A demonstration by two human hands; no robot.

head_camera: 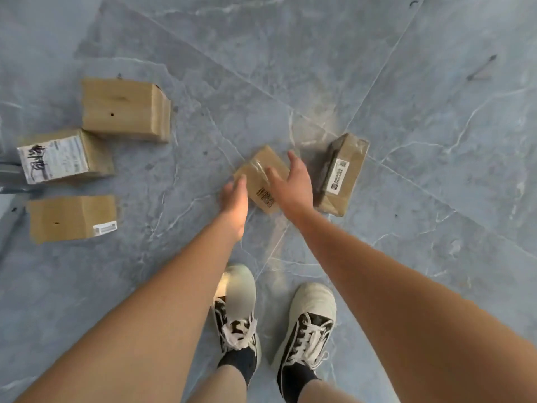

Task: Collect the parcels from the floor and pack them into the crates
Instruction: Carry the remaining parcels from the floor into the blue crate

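Note:
A small brown cardboard parcel [263,175] with a barcode lies on the grey marble floor straight ahead of me. My left hand [234,196] is at its left edge with relaxed fingers. Over its right side hovers my right hand [292,181], fingers spread; I cannot tell if it touches. A taped parcel [343,173] with a white label lies just to the right. On the left lie three more: a plain box [122,110], a box with a scribbled label [61,155] and a flat box [71,218]. No crate is in view.
My two feet in white and black sneakers [276,312] stand just behind the small parcel. A grey object [8,173] pokes in at the left edge beside the labelled box. Bare floor stretches ahead and to the right.

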